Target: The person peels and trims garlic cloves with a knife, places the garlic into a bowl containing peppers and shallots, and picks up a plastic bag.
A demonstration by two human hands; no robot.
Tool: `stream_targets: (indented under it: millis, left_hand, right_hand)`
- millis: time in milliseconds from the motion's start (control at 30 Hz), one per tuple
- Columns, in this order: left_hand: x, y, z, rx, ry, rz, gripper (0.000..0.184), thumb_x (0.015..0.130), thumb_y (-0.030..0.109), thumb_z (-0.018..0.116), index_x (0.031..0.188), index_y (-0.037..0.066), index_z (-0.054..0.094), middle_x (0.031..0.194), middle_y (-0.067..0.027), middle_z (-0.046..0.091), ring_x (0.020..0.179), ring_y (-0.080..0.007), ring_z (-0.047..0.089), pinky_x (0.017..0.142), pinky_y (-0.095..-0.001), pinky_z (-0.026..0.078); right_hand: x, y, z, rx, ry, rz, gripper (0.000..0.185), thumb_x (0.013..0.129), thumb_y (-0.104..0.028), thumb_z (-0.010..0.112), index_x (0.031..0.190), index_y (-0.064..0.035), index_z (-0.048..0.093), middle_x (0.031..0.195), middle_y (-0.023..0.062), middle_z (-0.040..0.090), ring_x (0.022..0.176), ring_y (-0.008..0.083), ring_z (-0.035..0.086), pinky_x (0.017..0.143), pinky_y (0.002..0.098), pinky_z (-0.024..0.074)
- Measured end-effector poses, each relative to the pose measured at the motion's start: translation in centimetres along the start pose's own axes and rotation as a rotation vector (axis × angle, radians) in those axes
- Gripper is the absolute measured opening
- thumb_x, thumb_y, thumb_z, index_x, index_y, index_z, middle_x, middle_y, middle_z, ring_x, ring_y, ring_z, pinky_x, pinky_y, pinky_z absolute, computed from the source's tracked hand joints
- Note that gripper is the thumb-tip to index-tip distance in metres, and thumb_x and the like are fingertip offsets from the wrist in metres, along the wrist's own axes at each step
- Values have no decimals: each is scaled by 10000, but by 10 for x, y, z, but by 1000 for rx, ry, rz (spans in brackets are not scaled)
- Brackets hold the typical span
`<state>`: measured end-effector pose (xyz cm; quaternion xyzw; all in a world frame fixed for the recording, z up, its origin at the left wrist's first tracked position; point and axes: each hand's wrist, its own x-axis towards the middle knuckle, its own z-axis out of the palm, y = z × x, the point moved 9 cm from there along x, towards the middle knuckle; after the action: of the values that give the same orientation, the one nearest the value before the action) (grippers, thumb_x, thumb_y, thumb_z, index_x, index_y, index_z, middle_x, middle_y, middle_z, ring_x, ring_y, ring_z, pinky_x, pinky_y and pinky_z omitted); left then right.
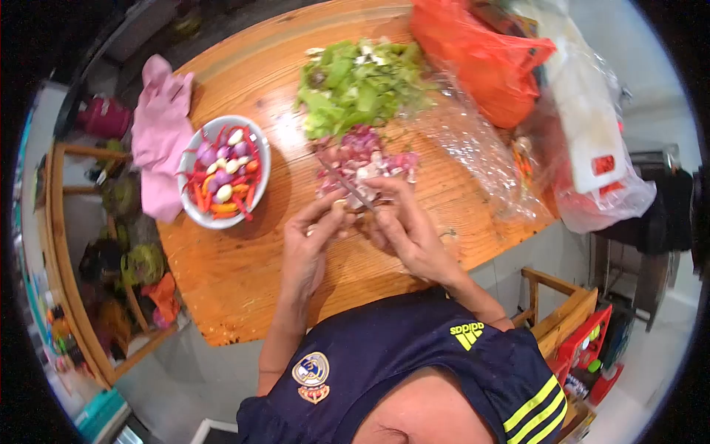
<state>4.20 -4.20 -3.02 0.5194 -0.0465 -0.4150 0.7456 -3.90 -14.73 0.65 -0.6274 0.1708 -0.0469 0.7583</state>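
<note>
Fingertips of the left hand (319,226) pinch a small pale bulb piece (340,204) above the wooden tabletop (244,285), toward its near edge, while the right hand (409,228) grips a knife (346,183) close beside it. Purple-and-white peelings (362,154) lie just beyond the fingers.

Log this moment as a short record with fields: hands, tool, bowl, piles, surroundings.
left hand: fingers pinch a small pale piece, too small to identify
right hand: fingers grip a knife
knife: blade slants toward the purplish scraps
bowl: red and orange chilies, purple and whitish bulbs or cloves; left of the hands
piles: green pieces beyond purplish scraps, both directly on the wooden table
left edge: pink cloth
far right: orange-red bag, crinkled clear plastic
</note>
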Motion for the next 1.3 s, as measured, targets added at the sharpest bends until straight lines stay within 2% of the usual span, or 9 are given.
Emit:
stream_targets:
  millis: [200, 433, 533, 633, 733, 833, 933, 1133, 1300]
  left_hand:
    - [0, -5, 1, -167, -128, 30, 271, 852, 48, 575, 1113, -26, 574, 976, -92, 643, 851, -144, 618, 741, -269, 495]
    - [-1, -7, -5, -201, -96, 43, 248, 841, 48, 587, 1081, -14, 591, 951, -85, 647, 862, -145, 614, 756, -281, 500]
    - [-1, -7, -5, -199, -80, 35, 233, 840, 42, 587, 1066, -11, 603, 950, -84, 647, 858, -147, 614, 759, -283, 501]
    - [-2, -7, -6, -196, -74, 36, 215, 838, 40, 588, 1046, -12, 614, 944, -81, 649, 855, -146, 615, 761, -284, 501]
    - [-2, -4, -5, -178, -83, 49, 206, 836, 36, 588, 1033, -14, 620, 938, -80, 650, 853, -146, 615, 768, -288, 504]
    - [-1, -4, -6, -154, -108, 72, 205, 831, 27, 588, 1028, -16, 623, 933, -83, 651, 848, -149, 618, 778, -297, 509]
    - [-2, -2, -3, -152, -96, 73, 200, 823, 15, 588, 1016, -16, 629, 925, -91, 655, 841, -152, 622, 783, -303, 511]
    - [-2, -6, -2, -119, -86, 60, 160, 814, 15, 601, 964, -14, 652, 910, -100, 663, 832, -149, 625, 770, -292, 510]
    - [-2, 0, 2, -42, -109, 51, 132, 800, 27, 632, 923, -2, 669, 899, -91, 665, 809, -138, 626, 743, -270, 503]
  right_hand:
    - [-2, -22, 8, -531, -36, -253, 463, 869, -126, 556, 1299, -95, 386, 1012, 172, 627, 839, 302, 644, 667, 332, 493]
    - [-1, -13, 12, -544, -75, -196, 430, 853, -129, 576, 1269, -128, 467, 1038, 173, 624, 849, 320, 645, 681, 369, 513]
    - [-1, -10, 11, -556, -102, -60, 411, 856, -131, 573, 1257, -134, 482, 1048, 175, 619, 836, 320, 647, 677, 370, 514]
    - [-1, -20, 13, -496, -39, -310, 399, 852, -119, 578, 1243, -123, 497, 1016, 166, 630, 827, 311, 650, 677, 353, 512]
    - [-2, -17, 14, -500, -49, -323, 352, 876, -99, 564, 1220, -57, 504, 972, 87, 598, 718, 127, 568, 643, 266, 453]
    - [-2, -15, 14, -469, -55, -268, 343, 868, -104, 582, 1198, -45, 513, 917, 76, 578, 654, 112, 516, 595, 253, 427]
    - [-1, -16, 12, -498, -16, -253, 324, 834, -95, 612, 1146, -55, 539, 962, 149, 637, 813, 288, 654, 667, 330, 500]
    - [1, -11, 10, -482, -4, -139, 259, 846, -96, 608, 1084, -20, 544, 943, 134, 645, 779, 218, 649, 672, 304, 483]
    - [3, 1, 8, -258, -25, -163, 204, 895, -130, 554, 1058, -13, 521, 744, 68, 592, 658, 115, 550, 608, 263, 431]
